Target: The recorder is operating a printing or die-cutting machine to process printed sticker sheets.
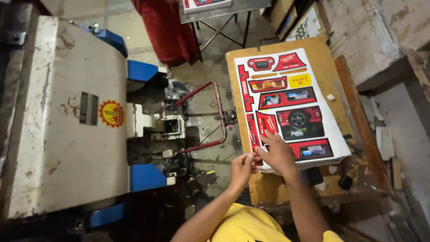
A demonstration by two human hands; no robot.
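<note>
A stack of white printed sheets [309, 96] with red, black and yellow car-part graphics lies on a wooden table [322, 49] at the right. My right hand [277, 152] rests flat on the stack's near left corner, fingers spread over the red print. My left hand [242, 169] pinches the sheet edge at that same corner, just off the table's left side. Both forearms come up from the bottom, above a yellow shirt.
A large white and blue machine [67, 116] fills the left half. A red metal bar [215, 112] and cluttered floor lie between it and the table. Red cloth [165, 27] hangs at the top, beside a metal stand with another print.
</note>
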